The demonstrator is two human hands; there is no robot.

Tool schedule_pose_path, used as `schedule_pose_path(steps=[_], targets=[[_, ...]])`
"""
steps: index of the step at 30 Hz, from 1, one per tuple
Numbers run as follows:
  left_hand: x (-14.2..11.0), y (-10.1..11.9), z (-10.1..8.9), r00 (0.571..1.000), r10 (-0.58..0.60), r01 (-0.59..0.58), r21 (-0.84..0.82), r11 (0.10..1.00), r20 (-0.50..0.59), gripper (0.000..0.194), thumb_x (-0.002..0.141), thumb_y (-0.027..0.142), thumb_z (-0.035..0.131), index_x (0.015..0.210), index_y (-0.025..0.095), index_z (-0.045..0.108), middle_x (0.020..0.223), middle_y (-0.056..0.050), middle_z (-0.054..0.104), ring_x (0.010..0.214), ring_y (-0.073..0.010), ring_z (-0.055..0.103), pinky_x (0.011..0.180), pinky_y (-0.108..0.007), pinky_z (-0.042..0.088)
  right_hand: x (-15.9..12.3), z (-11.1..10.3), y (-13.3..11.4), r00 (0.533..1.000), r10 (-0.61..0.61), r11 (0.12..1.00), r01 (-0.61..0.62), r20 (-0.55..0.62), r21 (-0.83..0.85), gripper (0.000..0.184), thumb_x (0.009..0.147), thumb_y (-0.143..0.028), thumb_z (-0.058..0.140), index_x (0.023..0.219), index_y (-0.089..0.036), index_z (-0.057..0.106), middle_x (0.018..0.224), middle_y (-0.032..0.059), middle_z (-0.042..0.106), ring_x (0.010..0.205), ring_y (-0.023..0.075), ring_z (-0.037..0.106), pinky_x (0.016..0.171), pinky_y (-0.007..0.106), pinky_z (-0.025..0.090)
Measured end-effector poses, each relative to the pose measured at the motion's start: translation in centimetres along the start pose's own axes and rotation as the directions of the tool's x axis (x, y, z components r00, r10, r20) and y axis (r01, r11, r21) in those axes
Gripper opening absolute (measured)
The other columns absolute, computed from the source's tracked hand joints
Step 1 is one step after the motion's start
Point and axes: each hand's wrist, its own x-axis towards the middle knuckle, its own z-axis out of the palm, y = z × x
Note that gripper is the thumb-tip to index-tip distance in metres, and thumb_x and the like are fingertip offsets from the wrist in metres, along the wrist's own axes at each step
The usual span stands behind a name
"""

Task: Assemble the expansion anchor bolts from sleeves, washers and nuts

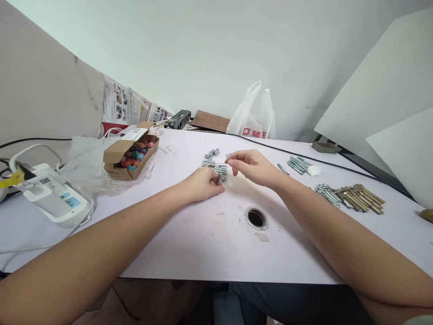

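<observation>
In the middle of the table, my left hand (202, 184) is closed, thumb and fingers pinching a short silver metal piece (219, 179), partly hidden by the fingers. Right behind it lies a group of shiny silver metal sleeves (220, 169), side by side, touching or very near my left fingers. My right hand (253, 166) hovers at the right end of these sleeves. Its index finger and thumb are bent and a little apart, with nothing visible between them. Several small silver nuts (212, 154) lie just beyond the sleeves.
To the right are silver bolts (327, 195), brass-coloured bolts (361, 197) and thin bluish rods (298, 164). A cardboard box (117, 155) of colourful pieces and a white power strip (61, 198) stand left. A round hole (256, 218) opens near the front. A black cable (287, 150) crosses behind.
</observation>
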Motion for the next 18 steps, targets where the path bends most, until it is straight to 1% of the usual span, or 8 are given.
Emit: schedule_pose_path(steps=[1, 3, 5, 6, 9, 11, 14, 18], targets=[[0.0, 0.0, 0.0, 1.000, -0.007, 0.007, -0.001, 1.000, 0.002, 0.025, 0.069, 0.044, 0.061, 0.068, 0.019, 0.061, 0.059, 0.002, 0.057, 0.056, -0.0135, 0.050, 0.050, -0.026, 0.034, 0.0, -0.5, 0.3, 0.993, 0.108, 0.993, -0.110, 0.039, 0.038, 0.027, 0.084, -0.038, 0.055, 0.095, -0.017, 0.069, 0.079, 0.0073, 0.067, 0.054, 0.0110, 0.044, 0.050, 0.027, 0.036], [0.0, 0.0, 0.0, 1.000, -0.010, 0.010, -0.011, 1.000, 0.016, 0.025, 0.069, 0.044, 0.062, 0.073, 0.019, 0.064, 0.063, 0.001, 0.061, 0.059, -0.0140, 0.054, 0.052, -0.025, 0.037, 0.1, -1.4, 1.1, 0.937, 0.308, 0.944, -0.322, 0.166, 0.069, 0.021, 0.079, -0.031, 0.060, 0.094, -0.019, 0.070, 0.092, 0.0099, 0.069, 0.055, 0.0117, 0.047, 0.054, 0.029, 0.042], [0.0, -0.1, 0.0, 0.999, -0.012, 0.013, -0.021, 1.000, 0.031, 0.026, 0.068, 0.044, 0.063, 0.076, 0.020, 0.065, 0.066, 0.002, 0.063, 0.060, -0.0142, 0.056, 0.053, -0.025, 0.039, 0.2, -2.1, 1.9, 0.876, 0.395, 0.901, -0.429, 0.277, 0.070, 0.019, 0.073, -0.020, 0.064, 0.091, -0.021, 0.071, 0.102, 0.0101, 0.069, 0.065, 0.0138, 0.053, 0.062, 0.030, 0.047], [0.0, -0.1, -0.1, 0.999, -0.014, 0.015, -0.027, 1.000, 0.037, 0.026, 0.068, 0.044, 0.064, 0.077, 0.020, 0.065, 0.066, 0.002, 0.064, 0.060, -0.0141, 0.056, 0.052, -0.025, 0.039, 0.2, -2.2, 2.2, 0.863, 0.398, 0.892, -0.443, 0.310, 0.086, 0.021, 0.072, -0.014, 0.063, 0.090, -0.021, 0.072, 0.105, 0.0098, 0.068, 0.072, 0.0149, 0.057, 0.067, 0.029, 0.049], [-0.1, -0.1, -0.1, 0.999, -0.015, 0.018, -0.051, 0.999, 0.042, 0.029, 0.068, 0.047, 0.064, 0.081, 0.021, 0.065, 0.061, 0.003, 0.061, 0.055, -0.0132, 0.053, 0.049, -0.025, 0.038, 0.2, -2.1, 2.4, 0.897, 0.325, 0.892, -0.396, 0.300, 0.219, 0.028, 0.069, -0.003, 0.062, 0.090, -0.019, 0.070, 0.103, 0.0094, 0.067, 0.087, 0.0163, 0.061, 0.081, 0.029, 0.051], [-0.1, -0.1, -0.2, 1.000, -0.009, 0.011, -0.068, 0.998, 0.026, 0.029, 0.070, 0.048, 0.062, 0.080, 0.021, 0.064, 0.058, 0.004, 0.057, 0.052, -0.0123, 0.049, 0.046, -0.025, 0.035, 0.3, -1.6, 2.1, 0.941, 0.254, 0.876, -0.323, 0.225, 0.357, 0.027, 0.068, -0.003, 0.065, 0.091, -0.017, 0.067, 0.097, 0.0088, 0.068, 0.087, 0.0160, 0.063, 0.086, 0.031, 0.051], [-0.1, -0.3, -0.1, 1.000, 0.016, -0.016, -0.078, 0.997, -0.006, 0.030, 0.072, 0.048, 0.060, 0.066, 0.019, 0.057, 0.054, 0.004, 0.050, 0.049, -0.0104, 0.043, 0.044, -0.024, 0.031, 0.3, -0.3, 1.4, 0.981, 0.163, 0.815, -0.194, 0.106, 0.546, 0.021, 0.070, -0.008, 0.070, 0.089, -0.015, 0.064, 0.092, 0.0087, 0.069, 0.083, 0.0163, 0.066, 0.087, 0.034, 0.052], [0.1, -0.3, -0.1, 1.000, 0.017, -0.017, -0.085, 0.996, -0.001, 0.036, 0.072, 0.046, 0.061, 0.056, 0.018, 0.045, 0.049, 0.005, 0.043, 0.046, -0.0086, 0.037, 0.043, -0.024, 0.028, 0.3, 1.3, 0.8, 0.999, 0.015, 0.817, -0.029, 0.029, 0.575, 0.017, 0.073, -0.015, 0.071, 0.088, -0.014, 0.064, 0.094, 0.0081, 0.071, 0.083, 0.0152, 0.066, 0.085, 0.033, 0.051]])
